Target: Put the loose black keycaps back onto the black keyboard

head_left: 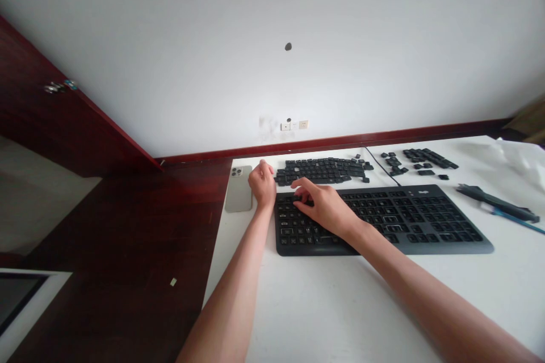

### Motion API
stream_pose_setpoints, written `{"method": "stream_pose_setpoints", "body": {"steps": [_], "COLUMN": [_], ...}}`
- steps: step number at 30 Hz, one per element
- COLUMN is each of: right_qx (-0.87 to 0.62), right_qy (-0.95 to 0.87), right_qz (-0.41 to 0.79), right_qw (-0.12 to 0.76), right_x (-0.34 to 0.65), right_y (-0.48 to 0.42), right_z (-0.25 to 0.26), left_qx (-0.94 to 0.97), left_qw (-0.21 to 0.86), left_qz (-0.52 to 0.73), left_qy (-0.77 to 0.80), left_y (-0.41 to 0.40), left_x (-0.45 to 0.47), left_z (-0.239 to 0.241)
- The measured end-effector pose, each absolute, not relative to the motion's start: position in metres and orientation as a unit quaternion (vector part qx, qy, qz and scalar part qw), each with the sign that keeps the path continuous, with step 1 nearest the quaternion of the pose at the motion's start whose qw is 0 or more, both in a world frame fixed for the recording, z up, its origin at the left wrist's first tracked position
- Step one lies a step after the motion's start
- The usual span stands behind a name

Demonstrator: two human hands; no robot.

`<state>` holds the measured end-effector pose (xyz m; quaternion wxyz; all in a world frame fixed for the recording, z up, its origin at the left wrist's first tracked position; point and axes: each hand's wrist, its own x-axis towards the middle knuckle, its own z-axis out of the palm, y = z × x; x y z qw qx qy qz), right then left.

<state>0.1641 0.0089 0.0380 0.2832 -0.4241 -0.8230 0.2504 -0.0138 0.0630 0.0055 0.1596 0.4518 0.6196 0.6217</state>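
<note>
My left hand (pixel 263 182) is curled into a loose fist at the upper left corner of a black keyboard (pixel 430 248). Whether anything is inside its fingers is hidden. A grey-backed phone (pixel 239 193) lies just to its left. Over the keyboard's upper left part, my right hand (pixel 326 207) is bent downward, with thumb and index fingertip apart and no object visible between them. Many key positions on the keyboard show bare sockets without caps. Behind it, a broad patch of loose black keycaps (pixel 317 170) lies near my left hand's fingers.
More loose keycaps (pixel 430 157) lie at the back right, past the keyboard cable (pixel 381 164). A black tool (pixel 498 202) and a blue stick-like item (pixel 517 219) rest right of the keyboard. White plastic sheeting (pixel 523 161) covers the far right. The white table (pixel 340 306) ends left of the phone.
</note>
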Motion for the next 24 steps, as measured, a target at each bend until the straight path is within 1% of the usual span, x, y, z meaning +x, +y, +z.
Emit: {"method": "stream_pose_setpoints", "body": {"steps": [10, 17, 24], "right_qx": [-0.429, -0.412, -0.38], "right_qy": [-0.822, -0.848, -0.867], "right_qz": [0.253, 0.22, 0.201], "right_qw": [0.278, 0.25, 0.251], "right_x": [0.165, 0.164, 0.163], "right_y": [0.0092, 0.0102, 0.0063], "right_z": [0.0354, 0.036, 0.0396], "left_qx": [0.452, 0.462, 0.47], "left_qw": [0.162, 0.154, 0.152], "left_qz": [0.619, 0.609, 0.613], "left_qy": [0.622, 0.627, 0.617], "left_y": [0.0619, 0.0611, 0.0621], "left_x": [-0.0138, -0.0143, -0.0161], "left_z": [0.0067, 0.0073, 0.0039]}}
